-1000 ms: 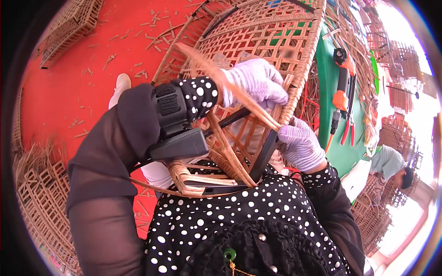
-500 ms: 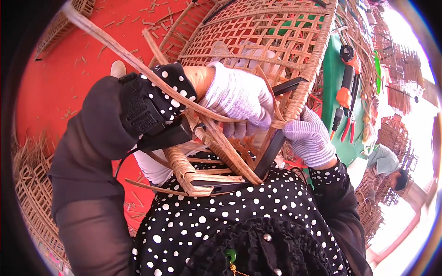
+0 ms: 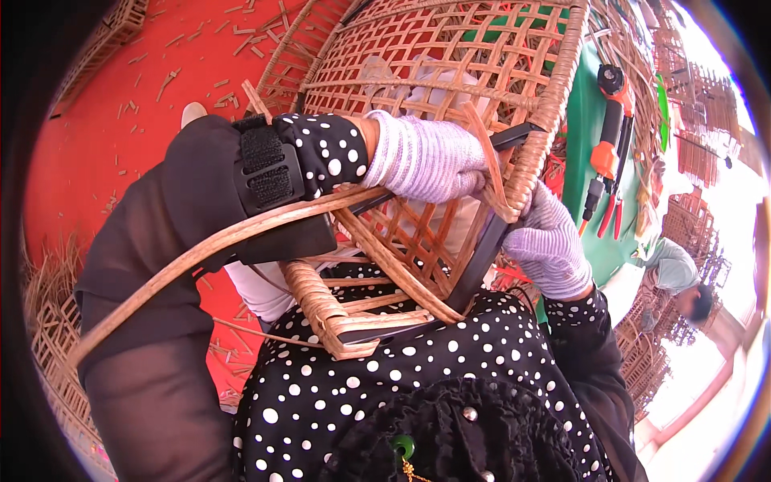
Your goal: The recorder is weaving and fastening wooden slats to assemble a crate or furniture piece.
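Red floor (image 3: 104, 120) littered with cane scraps, woven work held up over the lap.

Lattice-woven tan rattan frame (image 3: 450, 88) is propped on the lap; the gloved left hand (image 3: 426, 157) is closed round a long flat cane strip (image 3: 241, 233), and the rim is gripped by the gloved right hand (image 3: 550, 245). Orange-handled cutters (image 3: 606, 136) are laid on green sheeting nearby.

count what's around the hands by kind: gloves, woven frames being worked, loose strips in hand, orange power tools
gloves: 2, left hand and right hand
woven frame: 1
cane strip: 1
orange power tool: 1
total: 5
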Action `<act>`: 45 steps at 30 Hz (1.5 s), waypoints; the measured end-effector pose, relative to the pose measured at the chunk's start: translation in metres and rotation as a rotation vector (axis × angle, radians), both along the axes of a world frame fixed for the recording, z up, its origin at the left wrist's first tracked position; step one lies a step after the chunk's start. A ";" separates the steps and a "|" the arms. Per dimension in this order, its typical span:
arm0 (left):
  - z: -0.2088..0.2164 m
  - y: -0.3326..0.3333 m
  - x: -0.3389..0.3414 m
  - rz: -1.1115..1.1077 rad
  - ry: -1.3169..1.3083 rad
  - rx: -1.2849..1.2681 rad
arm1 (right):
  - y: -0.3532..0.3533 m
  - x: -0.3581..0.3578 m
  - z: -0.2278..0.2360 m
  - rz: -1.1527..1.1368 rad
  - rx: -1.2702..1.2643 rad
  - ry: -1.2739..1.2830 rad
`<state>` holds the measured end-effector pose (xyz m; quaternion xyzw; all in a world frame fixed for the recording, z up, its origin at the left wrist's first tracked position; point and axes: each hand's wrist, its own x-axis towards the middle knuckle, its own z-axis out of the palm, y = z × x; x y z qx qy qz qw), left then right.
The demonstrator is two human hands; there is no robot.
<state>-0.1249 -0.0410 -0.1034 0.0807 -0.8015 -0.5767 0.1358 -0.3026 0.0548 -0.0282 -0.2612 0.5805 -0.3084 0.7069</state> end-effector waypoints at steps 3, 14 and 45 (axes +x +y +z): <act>0.000 -0.002 -0.002 -0.045 -0.053 0.076 | 0.003 -0.003 0.002 -0.038 -0.036 0.021; 0.022 -0.005 -0.003 -0.020 -0.325 -0.171 | 0.006 0.017 -0.004 -0.108 -0.148 0.303; 0.054 -0.033 0.049 0.093 -0.155 0.113 | -0.022 0.015 -0.003 0.227 -0.343 -0.139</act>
